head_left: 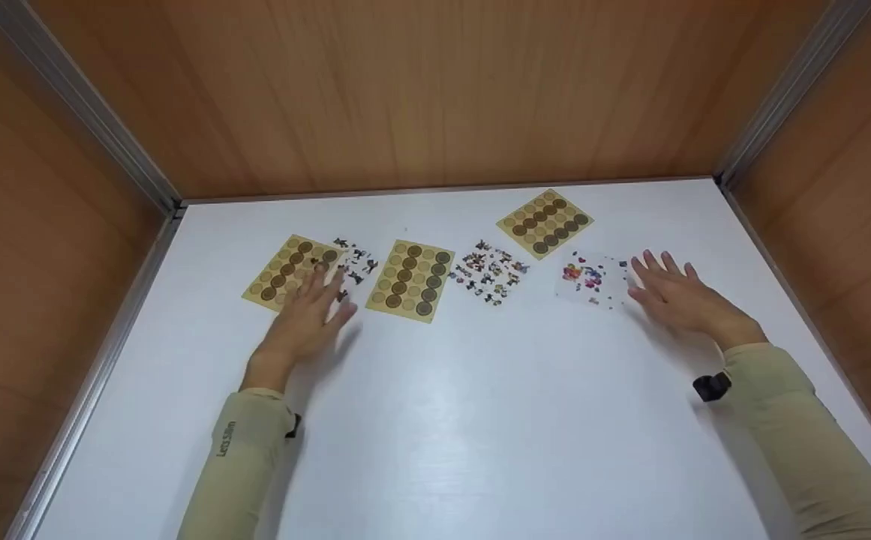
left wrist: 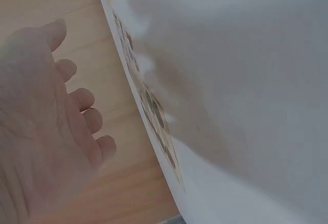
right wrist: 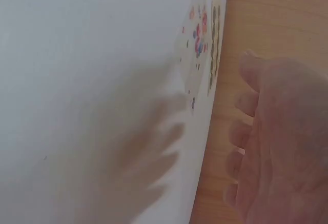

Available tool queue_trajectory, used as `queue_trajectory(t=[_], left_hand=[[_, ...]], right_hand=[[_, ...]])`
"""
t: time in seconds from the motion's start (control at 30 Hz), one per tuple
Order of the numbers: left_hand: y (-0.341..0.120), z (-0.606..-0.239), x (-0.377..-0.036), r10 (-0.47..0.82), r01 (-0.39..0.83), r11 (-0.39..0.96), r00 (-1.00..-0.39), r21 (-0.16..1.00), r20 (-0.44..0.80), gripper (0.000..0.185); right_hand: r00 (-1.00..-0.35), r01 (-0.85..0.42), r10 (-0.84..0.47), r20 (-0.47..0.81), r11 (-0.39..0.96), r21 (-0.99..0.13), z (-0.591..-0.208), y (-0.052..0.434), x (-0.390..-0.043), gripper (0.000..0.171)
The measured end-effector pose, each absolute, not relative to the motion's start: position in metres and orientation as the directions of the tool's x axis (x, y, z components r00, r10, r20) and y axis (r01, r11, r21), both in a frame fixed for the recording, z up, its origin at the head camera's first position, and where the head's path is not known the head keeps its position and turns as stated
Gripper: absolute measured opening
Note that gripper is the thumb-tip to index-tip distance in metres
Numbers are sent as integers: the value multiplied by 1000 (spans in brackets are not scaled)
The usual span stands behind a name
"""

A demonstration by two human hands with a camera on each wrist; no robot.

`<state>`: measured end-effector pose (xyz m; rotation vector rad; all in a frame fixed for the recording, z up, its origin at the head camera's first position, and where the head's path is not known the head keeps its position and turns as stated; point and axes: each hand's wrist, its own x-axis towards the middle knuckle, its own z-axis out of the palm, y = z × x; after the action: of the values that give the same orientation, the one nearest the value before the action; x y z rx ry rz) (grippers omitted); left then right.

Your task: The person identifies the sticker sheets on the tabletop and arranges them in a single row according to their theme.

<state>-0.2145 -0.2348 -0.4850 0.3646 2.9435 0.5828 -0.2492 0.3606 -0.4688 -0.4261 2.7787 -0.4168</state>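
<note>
My left hand (head_left: 301, 322) hovers palm down with spread fingers over the left sticker sheet (head_left: 270, 279), a tan sheet with rows of light and dark brown round stickers, and hides part of it. A clear sheet with small dark figures (head_left: 360, 264) lies by its fingertips. On the right, my right hand (head_left: 679, 300) is held flat above the table, fingers spread, beside a clear sheet with colourful flower-like stickers (head_left: 585, 277). Both wrist views show the palms, the left hand (left wrist: 46, 111) and right hand (right wrist: 287, 137), with nothing in them.
Another tan round-sticker sheet (head_left: 410, 281) lies mid-table, next to a clear sheet crowded with small figures (head_left: 489, 271). A third tan sheet (head_left: 545, 223) lies near the back edge. Wooden panels (head_left: 435, 90) wall the white table (head_left: 443, 420) at the back and sides.
</note>
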Motion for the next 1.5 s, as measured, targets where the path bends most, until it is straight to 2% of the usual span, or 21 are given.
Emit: queue_trajectory(t=[0.2, 0.37, 0.6, 0.8, 0.93, 1.1, 1.3, 1.5], left_hand=[[-159, -481, -229, 391, 289, 837, -910, 464, -138, 83], [-94, -478, -241, 530, 427, 798, -833, 425, -158, 84], [-11, -480, -250, 589, 477, 776, -782, 412, -204, 85], [43, -488, -251, 598, 495, 787, -759, 369, -257, 81], [69, -490, -253, 579, 468, 801, -765, 373, -282, 79], [94, -495, -259, 485, 361, 852, -817, 379, -311, 76], [110, -501, -262, 356, 271, 916, -890, 297, -287, 70], [120, -504, -259, 270, 201, 947, -921, 252, -282, 79]], right_hand=[[-898, -225, -341, -277, 898, -378, -468, 352, -267, 75], [-893, -225, -350, -282, 891, -393, -471, 343, -278, 70], [-895, -185, -332, -298, 884, -429, -482, 337, -288, 66], [-896, -166, -320, -307, 884, -436, -497, 331, -290, 60], [-903, -175, -313, -296, 894, -413, -502, 330, -290, 57], [-907, -153, -284, -311, 910, -385, -503, 327, -289, 58], [-920, -109, -221, -323, 937, -332, -504, 319, -285, 62], [-926, -99, -205, -317, 942, -321, -503, 317, -284, 63]])
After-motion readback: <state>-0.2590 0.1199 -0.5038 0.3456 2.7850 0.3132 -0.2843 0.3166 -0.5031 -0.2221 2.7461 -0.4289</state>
